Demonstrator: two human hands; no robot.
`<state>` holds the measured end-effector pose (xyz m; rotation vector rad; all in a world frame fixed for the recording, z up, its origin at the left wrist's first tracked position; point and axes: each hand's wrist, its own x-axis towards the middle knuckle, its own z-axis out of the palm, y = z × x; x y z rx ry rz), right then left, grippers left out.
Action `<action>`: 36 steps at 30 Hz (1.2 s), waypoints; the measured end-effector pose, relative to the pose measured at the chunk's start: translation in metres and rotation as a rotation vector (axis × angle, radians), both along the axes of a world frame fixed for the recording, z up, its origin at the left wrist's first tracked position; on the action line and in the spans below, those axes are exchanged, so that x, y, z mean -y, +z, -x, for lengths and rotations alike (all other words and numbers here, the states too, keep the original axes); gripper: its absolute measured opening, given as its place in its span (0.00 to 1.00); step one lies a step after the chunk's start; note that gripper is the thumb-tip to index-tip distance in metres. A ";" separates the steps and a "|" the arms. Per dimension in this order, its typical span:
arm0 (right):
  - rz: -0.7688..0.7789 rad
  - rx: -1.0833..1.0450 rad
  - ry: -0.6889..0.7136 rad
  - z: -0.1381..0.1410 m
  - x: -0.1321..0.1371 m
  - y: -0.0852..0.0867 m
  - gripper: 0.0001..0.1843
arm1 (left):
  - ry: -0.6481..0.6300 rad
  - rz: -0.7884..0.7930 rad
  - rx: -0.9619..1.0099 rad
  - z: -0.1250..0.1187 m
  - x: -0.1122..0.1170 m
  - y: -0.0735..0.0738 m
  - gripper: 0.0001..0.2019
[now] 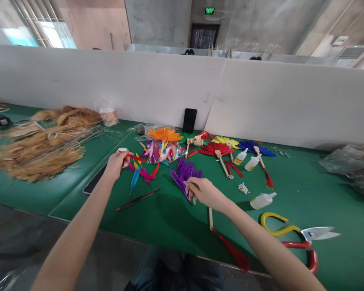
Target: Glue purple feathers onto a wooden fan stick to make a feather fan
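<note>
Your right hand [204, 192] is curled down on the purple feather fan [183, 171], its grip pinched shut where the feathers gather. The fan lies on the green tabletop [291, 194], close to the near edge. Its long axis runs from the feather tips, which point toward the far edge, back under your palm into the pale wooden handle [210, 218] and the red tassel [235, 254] at the near edge.

Your left hand [117, 161] is well apart, out toward the left end. Its grip is closed on one end of a thin red feather [136, 157] that points right, toward the heap of loose coloured feathers [162, 151]. The fan lies right of and nearer than that feather, so your right hand is much the closer to it. A white squeeze bottle [262, 200] and yellow-and-red-handled scissors [294, 238] lie further right.
</note>
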<state>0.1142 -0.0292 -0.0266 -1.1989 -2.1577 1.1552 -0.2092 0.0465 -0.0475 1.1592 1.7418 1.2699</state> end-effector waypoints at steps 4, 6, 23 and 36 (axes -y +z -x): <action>0.081 -0.036 -0.076 -0.009 0.009 -0.017 0.16 | -0.015 0.136 -0.151 0.008 -0.039 -0.005 0.13; 0.131 -0.089 -0.148 -0.015 0.011 -0.025 0.18 | 0.042 0.130 -0.253 0.003 -0.045 -0.004 0.20; 0.139 -0.519 -0.478 -0.061 -0.005 -0.058 0.20 | -0.668 -0.243 -0.683 -0.168 0.041 -0.020 0.10; -0.127 -0.446 -0.709 -0.091 -0.011 -0.044 0.22 | -0.691 -0.477 -0.737 -0.171 0.049 -0.038 0.12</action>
